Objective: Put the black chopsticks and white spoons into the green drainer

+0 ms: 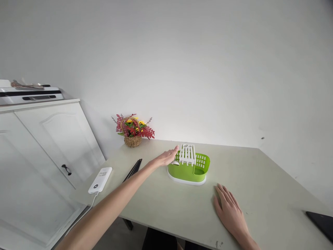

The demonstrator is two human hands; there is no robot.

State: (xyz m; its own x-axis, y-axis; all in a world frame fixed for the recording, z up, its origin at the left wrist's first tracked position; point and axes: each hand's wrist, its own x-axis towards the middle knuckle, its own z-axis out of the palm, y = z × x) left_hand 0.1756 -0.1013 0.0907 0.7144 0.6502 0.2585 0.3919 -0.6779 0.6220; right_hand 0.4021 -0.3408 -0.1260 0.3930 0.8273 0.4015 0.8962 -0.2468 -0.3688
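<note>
A green cutlery basket [186, 173] with a white slotted rack [187, 153] across its top stands on a white base in the middle of the table. My left hand [168, 157] reaches over its left end, fingers held together. Just under those fingers, at the rim, shows the rounded pale bowl of what looks like a spoon [175, 163]; its handle is hidden. My right hand [230, 210] lies palm down on the tabletop to the right of the basket, holding nothing, fingers stretched out. Several dark chopsticks [135, 168] lie left of the basket, partly behind my left forearm.
A wicker basket of artificial flowers [133, 140] stands at the back left of the table [249, 170]. Nearer the left edge lies a white power bank [100, 180] with a cable. A black flat object [321, 222] is at the right edge. White cabinets [57, 135] flank the left side.
</note>
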